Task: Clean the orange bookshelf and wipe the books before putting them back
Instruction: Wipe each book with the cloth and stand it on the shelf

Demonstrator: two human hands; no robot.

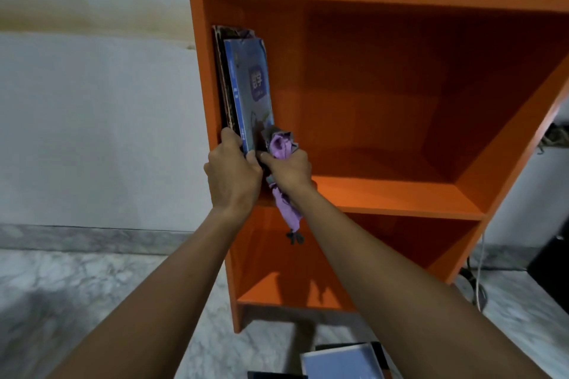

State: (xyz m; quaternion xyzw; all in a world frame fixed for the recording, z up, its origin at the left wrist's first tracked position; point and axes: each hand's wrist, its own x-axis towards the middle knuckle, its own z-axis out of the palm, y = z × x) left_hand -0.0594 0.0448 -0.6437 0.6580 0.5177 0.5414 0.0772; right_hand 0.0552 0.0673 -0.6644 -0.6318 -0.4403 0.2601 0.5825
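The orange bookshelf (385, 194) fills the upper right of the head view. On its middle shelf, against the left wall, a blue book (251, 86) stands upright beside a darker worn book (223, 77). My left hand (232, 172) grips the lower edge of the blue book. My right hand (289, 171) is closed around a crumpled purple cloth (280, 148), whose tail hangs below the shelf edge, and touches the book's lower corner.
More books (338, 361) lie on the marble floor at the bottom of the view, in front of the shelf. A white wall is on the left. Cables and a dark object (551, 258) sit to the right of the shelf.
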